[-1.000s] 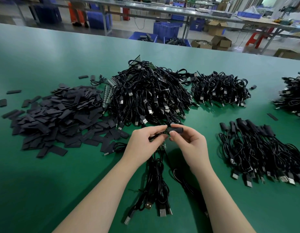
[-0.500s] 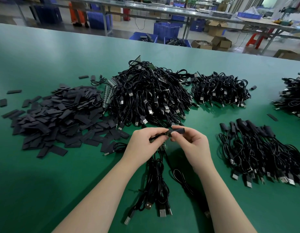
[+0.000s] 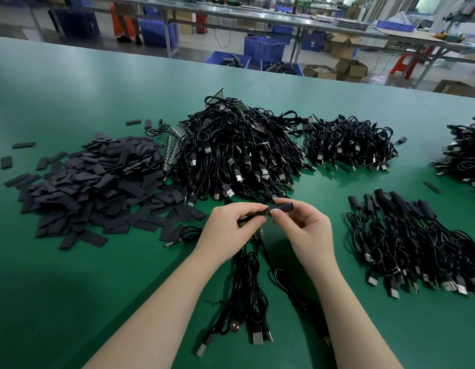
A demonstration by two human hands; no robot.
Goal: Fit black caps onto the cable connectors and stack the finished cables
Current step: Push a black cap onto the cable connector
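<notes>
I've got a black cap (image 3: 282, 207) pinched in my right hand (image 3: 308, 230), held above the green surface (image 3: 71, 288) right against the connector end (image 3: 253, 217) that my left hand (image 3: 228, 230) grips, its cable (image 3: 247, 294) trailing down toward me. Loose caps (image 3: 92, 187) are heaped to my left, the big tangle of uncapped cables (image 3: 239, 153) sits just beyond my hands, and the finished stack (image 3: 412, 241) lies to my right.
</notes>
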